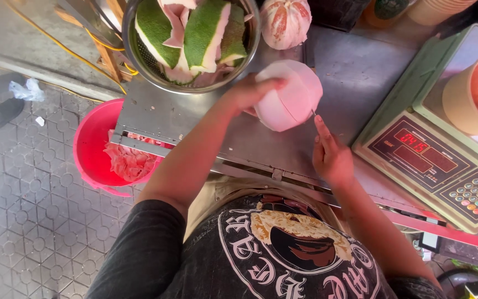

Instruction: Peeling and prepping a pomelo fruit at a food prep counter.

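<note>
A peeled pomelo [291,99], pale pink with scored lines in its pith, rests on the metal counter [355,72]. My left hand [250,91] grips its left side from above. My right hand [330,155] holds a small knife whose thin blade tip [313,113] touches the fruit's right edge; the handle is hidden in my fist.
A steel colander [139,61] with green pomelo rinds stands at the back left. Another peeled pomelo [284,22] lies behind. A digital scale [432,160] bearing a tub of fruit sits at right. A red bucket [87,147] of pith scraps is on the tiled floor at left.
</note>
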